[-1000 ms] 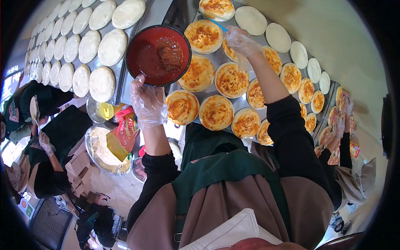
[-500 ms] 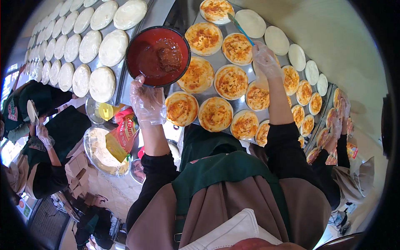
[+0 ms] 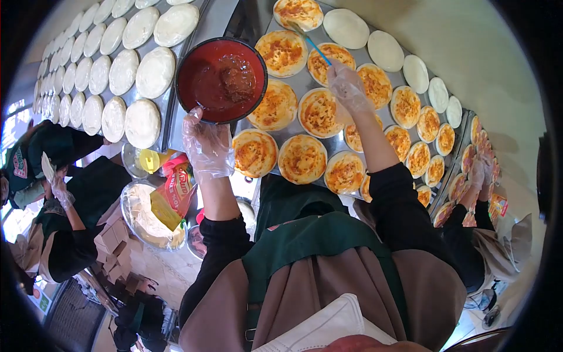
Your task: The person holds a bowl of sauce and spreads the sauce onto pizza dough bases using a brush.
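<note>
A food-making kitchen: round pale dough discs fill metal trays, and aproned co-workers stand beyond them.

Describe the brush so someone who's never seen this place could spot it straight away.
Find the metal tray of sauce-smeared dough rounds in front of the person. Follow the gloved right hand over it to the brush. Its slim, straight blue handle sets it apart from the round, orange-and-cream shapes beneath.
</note>
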### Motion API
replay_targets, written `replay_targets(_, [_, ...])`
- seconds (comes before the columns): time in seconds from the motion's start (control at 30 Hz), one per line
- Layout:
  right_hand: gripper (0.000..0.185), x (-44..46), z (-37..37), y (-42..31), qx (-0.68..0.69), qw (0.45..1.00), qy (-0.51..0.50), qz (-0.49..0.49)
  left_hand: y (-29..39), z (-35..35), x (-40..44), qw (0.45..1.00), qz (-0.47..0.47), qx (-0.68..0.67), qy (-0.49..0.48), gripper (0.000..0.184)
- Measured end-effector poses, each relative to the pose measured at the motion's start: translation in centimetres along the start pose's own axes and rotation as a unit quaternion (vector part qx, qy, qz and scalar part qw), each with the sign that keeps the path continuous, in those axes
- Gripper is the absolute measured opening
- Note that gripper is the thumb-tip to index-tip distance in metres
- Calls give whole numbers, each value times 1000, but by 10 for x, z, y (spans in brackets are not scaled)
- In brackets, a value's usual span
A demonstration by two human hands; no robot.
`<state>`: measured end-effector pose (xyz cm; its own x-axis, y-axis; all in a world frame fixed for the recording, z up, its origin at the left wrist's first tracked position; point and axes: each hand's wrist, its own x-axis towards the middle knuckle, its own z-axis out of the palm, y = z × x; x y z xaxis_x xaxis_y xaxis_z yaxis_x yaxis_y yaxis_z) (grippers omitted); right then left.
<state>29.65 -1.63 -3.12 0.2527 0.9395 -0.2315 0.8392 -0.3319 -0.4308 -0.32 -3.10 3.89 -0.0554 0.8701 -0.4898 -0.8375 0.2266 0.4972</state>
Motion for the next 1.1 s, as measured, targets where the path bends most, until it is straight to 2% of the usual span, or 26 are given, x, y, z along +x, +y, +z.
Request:
replay_targets(0.07, [26,10,-2,7,-14,997,75,-6,1,4,-2,1000,3,0,-17,39])
replay_targets(0.27, [23,45,-3,21,-83,988,130,15,-1,2,-1,1000,-4,-8,-22,44])
replay_targets(0.3, [23,45,5,25,-82,988,131,15,-1,3,-2,1000,-4,-8,-23,44])
replay_targets(0.37, [25,43,23,33,-127,990,42,34,-1,6,-6,1000,1,5,-17,45])
replay_targets(0.57, [22,-1,8,3,20,999,51,0,1,5,1,1000,5,3,-25,43])
replay_targets(0.7, [22,16,-11,-10,-20,995,90,23,2,4,-1,1000,1,-1,-10,41])
replay_targets(0.8, [21,33,-17,-15,-55,994,90,-10,2,2,0,1000,-8,-7,-9,38])
replay_targets(0.97, [18,60,-2,-24,-99,986,61,-116,1,-3,2,1000,-19,-2,-11,37])
replay_targets(1.1, [17,56,-10,-21,-110,984,42,-131,4,4,0,1000,0,6,-7,39])
